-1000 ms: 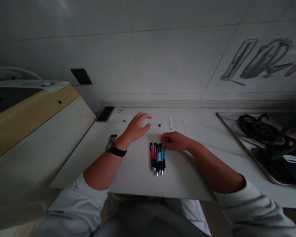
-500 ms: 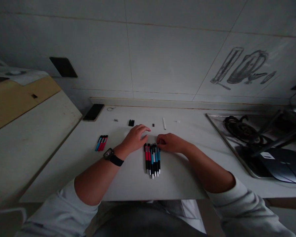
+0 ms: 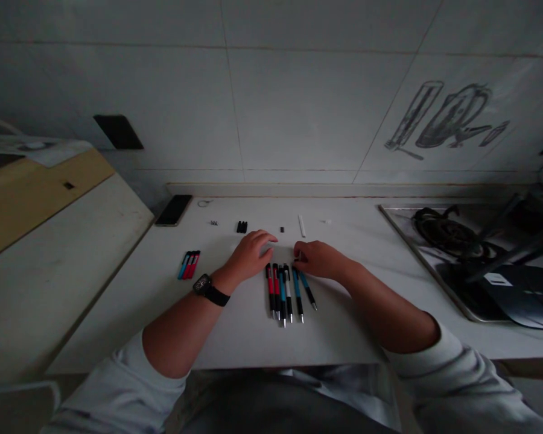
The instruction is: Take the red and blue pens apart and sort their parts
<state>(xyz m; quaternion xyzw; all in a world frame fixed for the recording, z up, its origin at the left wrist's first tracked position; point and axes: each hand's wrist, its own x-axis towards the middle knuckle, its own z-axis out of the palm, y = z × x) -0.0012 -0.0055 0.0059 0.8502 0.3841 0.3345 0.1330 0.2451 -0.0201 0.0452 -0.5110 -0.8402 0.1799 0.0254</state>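
Note:
A row of click pens lies in front of me: red pens (image 3: 272,295) on the left, then a blue pen (image 3: 282,295), a white pen (image 3: 288,289) and another blue pen (image 3: 297,289). The pens have black grips and silver tips pointing toward me. At the far right, a tilted blue pen (image 3: 306,286) has its top end under the curled fingers of my right hand (image 3: 319,259), which seem closed on it. My left hand (image 3: 252,253) hovers at the upper left of the row, thumb and fingers apart, holding nothing. Its wrist wears a black watch (image 3: 203,285).
Three pen barrels (image 3: 189,265), blue and red, lie on the left. Along the back are small springs (image 3: 214,223), black grips (image 3: 242,227), a tiny dark piece (image 3: 282,229), a white tube (image 3: 301,226) and a phone (image 3: 174,210). A stove (image 3: 428,277) stands at right.
My right hand has shifted right, and two blue pens have separated from the bunch, the outer one now slanted. My left hand has stayed in nearly the same place.

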